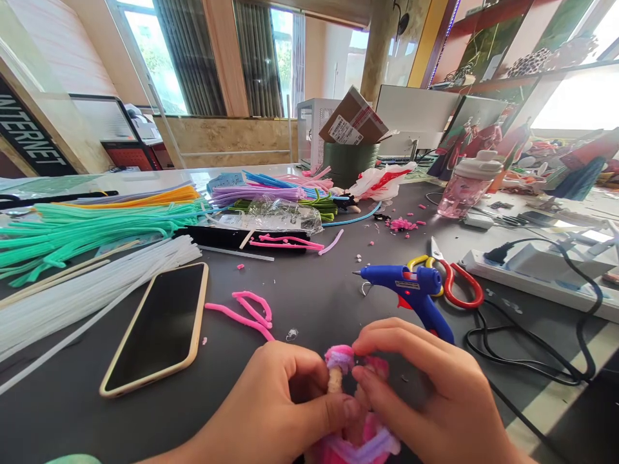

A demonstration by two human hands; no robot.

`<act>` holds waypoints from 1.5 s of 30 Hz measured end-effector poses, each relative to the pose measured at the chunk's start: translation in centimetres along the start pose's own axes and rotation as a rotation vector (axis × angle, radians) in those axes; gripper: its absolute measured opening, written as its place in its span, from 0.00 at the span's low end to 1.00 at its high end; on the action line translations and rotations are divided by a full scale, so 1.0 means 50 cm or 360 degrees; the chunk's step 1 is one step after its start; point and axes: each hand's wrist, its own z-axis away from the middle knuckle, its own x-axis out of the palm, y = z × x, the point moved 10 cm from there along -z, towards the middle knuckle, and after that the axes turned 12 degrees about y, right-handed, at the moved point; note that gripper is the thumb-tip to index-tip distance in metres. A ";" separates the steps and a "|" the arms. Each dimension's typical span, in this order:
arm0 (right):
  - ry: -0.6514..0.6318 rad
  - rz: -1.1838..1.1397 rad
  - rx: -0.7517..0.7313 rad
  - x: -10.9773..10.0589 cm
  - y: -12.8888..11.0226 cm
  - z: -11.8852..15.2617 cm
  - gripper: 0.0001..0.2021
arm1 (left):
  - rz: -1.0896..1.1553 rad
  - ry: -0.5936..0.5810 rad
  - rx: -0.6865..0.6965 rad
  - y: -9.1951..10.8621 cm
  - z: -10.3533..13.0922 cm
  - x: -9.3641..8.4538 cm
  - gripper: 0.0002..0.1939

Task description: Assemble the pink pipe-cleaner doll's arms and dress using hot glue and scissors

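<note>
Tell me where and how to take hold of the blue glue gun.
Take the blue glue gun by its handle, coming from the near right with the right hand. The handle slants down toward that hand, with the trigger on its left, where the index finger should fall. The nozzle points left, so this grip likely keeps fingers clear of it.
</note>
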 end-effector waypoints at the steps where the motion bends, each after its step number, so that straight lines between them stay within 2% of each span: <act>1: 0.0017 0.0050 -0.0081 -0.002 -0.009 -0.001 0.08 | -0.0018 0.0005 -0.0001 -0.001 -0.001 -0.001 0.12; 8: 0.0046 0.0167 -0.0342 -0.003 -0.037 -0.004 0.06 | -0.0050 0.0057 -0.0010 0.004 -0.002 -0.006 0.13; 17: 0.0008 0.0288 -0.0467 0.011 -0.047 0.000 0.07 | -0.0098 0.0077 -0.0030 -0.008 -0.003 -0.010 0.14; 20: -0.0031 0.0306 -0.0485 0.016 -0.045 0.002 0.07 | -0.0064 0.0030 -0.0025 -0.004 -0.003 -0.005 0.15; 23: -0.0051 0.0299 -0.0464 0.017 -0.041 0.003 0.07 | -0.0027 0.0006 0.0009 0.000 -0.008 -0.002 0.21; 26: -0.0067 0.0308 -0.0441 0.018 -0.038 0.004 0.07 | 0.0056 0.0027 -0.0062 -0.014 -0.017 -0.004 0.29; 29: -0.0091 0.0297 -0.0428 0.021 -0.038 0.004 0.08 | 0.0190 0.0086 -0.0139 -0.027 -0.023 -0.010 0.23; 34: -0.0155 0.0209 -0.0377 0.027 -0.032 0.004 0.07 | 0.0260 0.0066 -0.0101 -0.023 -0.023 -0.007 0.18; 41: -0.0094 0.0164 -0.0365 0.017 -0.036 0.003 0.07 | 0.0284 0.0142 -0.0129 -0.030 -0.027 -0.015 0.17; 45: -0.0069 0.0193 -0.0351 0.014 -0.034 0.001 0.07 | 0.0299 0.0126 -0.0131 -0.031 -0.028 -0.015 0.17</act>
